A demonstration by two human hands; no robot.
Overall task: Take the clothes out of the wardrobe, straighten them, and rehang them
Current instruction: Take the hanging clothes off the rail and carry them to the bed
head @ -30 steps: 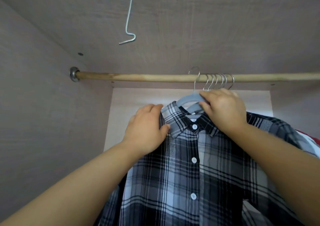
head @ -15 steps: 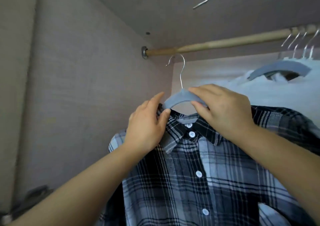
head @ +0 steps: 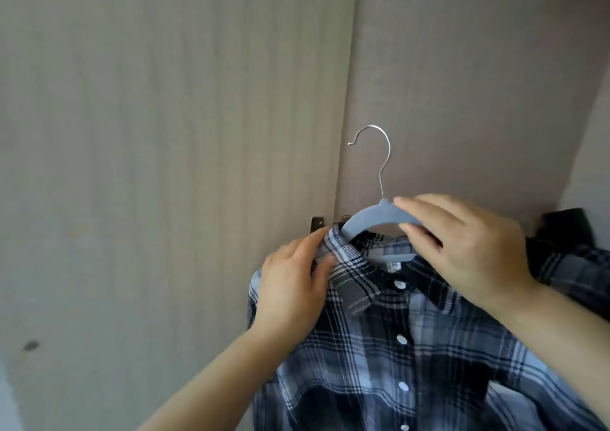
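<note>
Plaid black-and-blue button shirt (head: 396,348) hangs on a grey-blue hanger with a metal hook (head: 379,219), held free before the beige wardrobe panel (head: 165,166). Left hand (head: 293,285) pinches the collar; right hand (head: 462,249) grips the hanger's shoulder.

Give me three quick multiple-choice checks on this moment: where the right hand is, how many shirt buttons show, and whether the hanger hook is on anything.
1. The right hand grips:
A. the hanger's blue shoulder
B. a sleeve cuff
C. the metal hook

2. White buttons visible down the plaid shirt:
A. one
B. four
C. nine

3. The hook of the hanger is:
A. over a rod
B. free, catching nothing
C. bent flat

Answers: A, its fingers pinch the blue bar; B, four run down the placket; B, only wardrobe panel lies behind it.
</note>
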